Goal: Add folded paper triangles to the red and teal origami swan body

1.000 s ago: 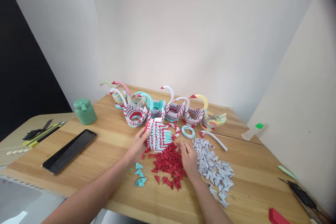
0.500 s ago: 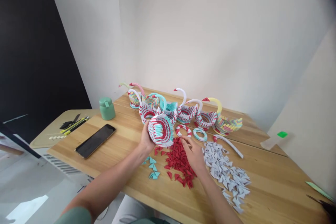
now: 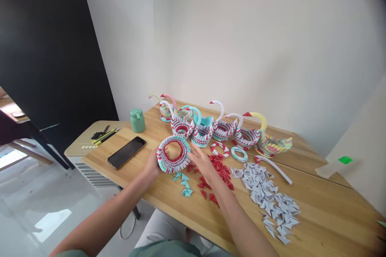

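My left hand [image 3: 153, 164] is closed on the left rim of a round origami swan body [image 3: 161, 164]. This body is built from folded paper pieces in white, red and turquoise, and its open middle faces me. At the opposite rim, my right hand [image 3: 201, 161] has its fingertips against the paper; whether a small piece is between them is hidden. Below the right forearm lies a pile of red folded triangles [image 3: 223, 170]. Several turquoise triangles [image 3: 185, 184] lie just under the body. White triangles [image 3: 265, 192] are heaped farther right.
Several finished paper swans [image 3: 247, 138] stand along the back of the table. In front of them are a red-white ring [image 3: 219, 154], a turquoise-white ring [image 3: 233, 156] and a loose white neck [image 3: 279, 170]. A phone [image 3: 126, 152] and a green container [image 3: 137, 121] sit left.
The swan body has turned so its open middle faces me. My right hand has moved from above the red triangles to the body's rim. The view has shifted left.
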The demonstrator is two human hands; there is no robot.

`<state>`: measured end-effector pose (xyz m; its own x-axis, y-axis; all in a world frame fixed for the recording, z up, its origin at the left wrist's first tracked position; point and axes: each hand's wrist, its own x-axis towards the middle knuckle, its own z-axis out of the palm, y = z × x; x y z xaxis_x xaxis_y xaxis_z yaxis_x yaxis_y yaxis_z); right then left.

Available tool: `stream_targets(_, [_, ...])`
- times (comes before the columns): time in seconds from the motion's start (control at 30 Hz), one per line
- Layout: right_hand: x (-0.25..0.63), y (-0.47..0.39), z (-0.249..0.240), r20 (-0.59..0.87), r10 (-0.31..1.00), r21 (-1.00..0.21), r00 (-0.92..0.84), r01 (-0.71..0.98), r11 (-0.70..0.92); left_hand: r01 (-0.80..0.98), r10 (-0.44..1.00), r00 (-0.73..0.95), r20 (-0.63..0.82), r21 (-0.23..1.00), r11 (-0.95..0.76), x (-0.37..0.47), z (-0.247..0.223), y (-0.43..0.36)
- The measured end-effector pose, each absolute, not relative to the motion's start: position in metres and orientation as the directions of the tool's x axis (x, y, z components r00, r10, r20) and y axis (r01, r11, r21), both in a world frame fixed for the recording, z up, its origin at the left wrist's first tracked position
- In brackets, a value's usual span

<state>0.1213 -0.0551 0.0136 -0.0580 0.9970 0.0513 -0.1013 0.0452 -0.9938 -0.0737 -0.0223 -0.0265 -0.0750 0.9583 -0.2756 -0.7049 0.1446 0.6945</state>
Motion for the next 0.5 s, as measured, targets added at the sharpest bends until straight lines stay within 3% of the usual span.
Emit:
stream_targets(0.17, [0.115,-0.038,0.006,-0.022,0.999,-0.999,-0.045,-0.04,-0.024,-0.565,0.947,-0.255,-0.196,0.825,0.018,-0.092,-0.033,-0.012])
stream_targets(0.3, [0.116,-0.041,0.016,0.001,0.999,-1.0,0.038,-0.02,0.002,-0.432,0.944,-0.32,-0.074,0.899,-0.076,-0.106,-0.037,-0.003])
stream_targets(0.43, [0.143,-0.077,0.043,0.13,0.983,-0.991,0.133,0.008,0.13,-0.277,0.957,-0.281,0.07,0.949,-0.151,-0.134,-0.04,-0.009])
stream_targets(0.5, [0.161,-0.101,0.056,0.329,0.924,-0.944,0.194,0.073,0.321,-0.209,0.972,-0.199,0.121,0.964,-0.163,-0.149,-0.04,-0.02])
